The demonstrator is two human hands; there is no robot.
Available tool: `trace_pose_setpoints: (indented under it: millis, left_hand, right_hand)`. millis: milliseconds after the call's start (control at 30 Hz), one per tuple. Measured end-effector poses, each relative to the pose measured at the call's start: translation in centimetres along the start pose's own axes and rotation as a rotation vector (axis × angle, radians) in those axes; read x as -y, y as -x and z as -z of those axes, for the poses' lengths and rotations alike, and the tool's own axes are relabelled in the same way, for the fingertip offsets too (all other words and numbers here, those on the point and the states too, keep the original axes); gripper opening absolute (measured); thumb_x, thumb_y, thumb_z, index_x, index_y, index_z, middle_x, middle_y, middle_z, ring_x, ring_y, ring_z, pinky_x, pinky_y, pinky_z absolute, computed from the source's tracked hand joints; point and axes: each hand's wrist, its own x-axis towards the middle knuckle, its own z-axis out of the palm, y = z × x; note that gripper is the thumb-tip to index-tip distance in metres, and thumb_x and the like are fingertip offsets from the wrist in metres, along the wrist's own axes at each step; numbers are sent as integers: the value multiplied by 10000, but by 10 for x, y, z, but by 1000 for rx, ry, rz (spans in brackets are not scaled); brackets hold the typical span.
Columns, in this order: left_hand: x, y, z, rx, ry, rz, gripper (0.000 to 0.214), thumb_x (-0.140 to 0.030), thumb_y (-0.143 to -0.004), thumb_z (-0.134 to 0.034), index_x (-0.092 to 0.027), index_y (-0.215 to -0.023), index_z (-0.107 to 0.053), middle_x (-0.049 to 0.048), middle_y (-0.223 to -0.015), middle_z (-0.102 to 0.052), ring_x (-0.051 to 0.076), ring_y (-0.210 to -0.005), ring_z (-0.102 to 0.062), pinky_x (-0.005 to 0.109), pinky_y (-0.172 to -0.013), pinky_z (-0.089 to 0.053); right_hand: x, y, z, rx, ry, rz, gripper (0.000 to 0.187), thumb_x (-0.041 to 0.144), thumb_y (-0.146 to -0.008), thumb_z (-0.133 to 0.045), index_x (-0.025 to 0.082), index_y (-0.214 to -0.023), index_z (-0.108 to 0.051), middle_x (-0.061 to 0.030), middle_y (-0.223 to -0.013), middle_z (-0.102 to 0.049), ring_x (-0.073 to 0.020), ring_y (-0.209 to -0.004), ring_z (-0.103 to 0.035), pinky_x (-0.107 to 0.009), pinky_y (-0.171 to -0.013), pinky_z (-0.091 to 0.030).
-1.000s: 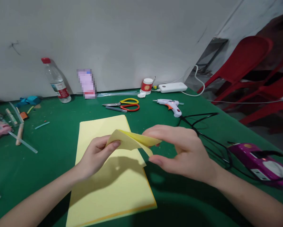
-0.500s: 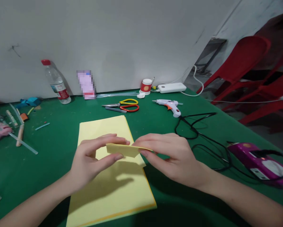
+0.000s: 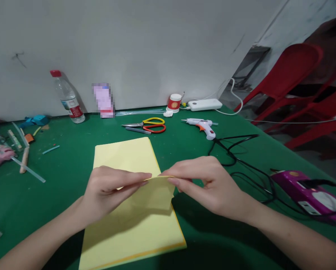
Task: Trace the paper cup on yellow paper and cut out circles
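Note:
A small folded piece of yellow paper hangs between my two hands above a stack of yellow sheets on the green table. My left hand pinches the piece's upper left edge with thumb and fingers. Its upper right edge is pinched by my right hand. The fingertips of both hands nearly meet over the fold. The piece hangs down toward me, partly covering the stack.
Scissors with yellow and red handles and a white glue gun lie beyond the stack. A water bottle, a red cup and a white power bank stand by the wall. Black cords run to a purple device at right. Craft scraps lie far left.
The small yellow piece was held flat and level between both hands; now both hands have come closer together and the piece hangs down from the pinched top edge.

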Motion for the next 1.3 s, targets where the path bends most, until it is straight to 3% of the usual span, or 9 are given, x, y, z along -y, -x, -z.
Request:
trace_pose_setpoints:
  millis: [133,267,433,533,667,800,1067,1300]
  left_hand:
    - [-4,1,-11,26,-11,-1,271,-49,-768,-595,-179,-997,-658,20,-734,-722,81,-511,-631,122,-461,-452]
    - [-9,2,-20,-25,-83,-10,213,-64,-767,-600,-159,-945,-665,6,-678,-714,58,-407,-569,123,-416,-437]
    - [-11,5,-19,-29,-226,-52,253,-54,-790,-561,-149,-1016,-622,-14,-628,-692,56,-444,-586,115,-452,-439]
    - [-11,4,-16,-50,-315,-26,177,-106,-794,-579,-147,-958,-629,-30,-551,-661,56,-381,-547,124,-432,-426]
    - [-10,0,-13,-15,-285,-3,99,-115,-807,-559,-140,-863,-636,5,-633,-698,76,-460,-611,120,-471,-447]
    - [-7,1,-14,26,-237,-35,173,-75,-801,-551,-150,-939,-625,5,-674,-704,73,-497,-624,115,-486,-446]
    - [-7,11,-20,53,-282,-101,233,-84,-839,-493,-172,-1045,-552,8,-669,-689,80,-452,-584,156,-432,-396]
    - [-10,11,-22,80,-343,-124,158,-100,-858,-463,-141,-994,-531,14,-635,-667,84,-433,-560,171,-414,-376]
  right_hand:
    - [-3,1,-10,-5,54,18,128,99,-791,-566,80,-748,-685,-60,-662,-692,-111,-562,-603,-194,-520,-431]
    - [-4,2,-15,6,55,31,187,125,-825,-542,99,-710,-687,-45,-616,-681,-109,-525,-587,-204,-492,-411]
    - [1,2,-15,-88,24,-75,130,60,-764,-582,82,-710,-698,-50,-641,-687,-98,-557,-608,-178,-515,-439]
    - [2,2,-15,-160,-36,-46,111,29,-737,-597,60,-719,-702,-74,-680,-692,-99,-612,-628,-161,-572,-470]
    - [0,1,-14,-204,-94,-26,121,17,-734,-595,80,-749,-698,-69,-714,-690,-99,-660,-628,-165,-607,-483]
    - [1,1,-13,-173,-195,-96,105,42,-731,-609,124,-735,-675,-48,-717,-681,-116,-682,-612,-215,-624,-489]
    - [4,2,-20,-201,-109,52,121,18,-715,-596,128,-711,-648,-57,-667,-665,-129,-631,-592,-261,-592,-488]
    - [6,2,-23,-195,-3,124,107,8,-693,-592,105,-688,-636,-65,-649,-651,-125,-618,-586,-241,-574,-487]
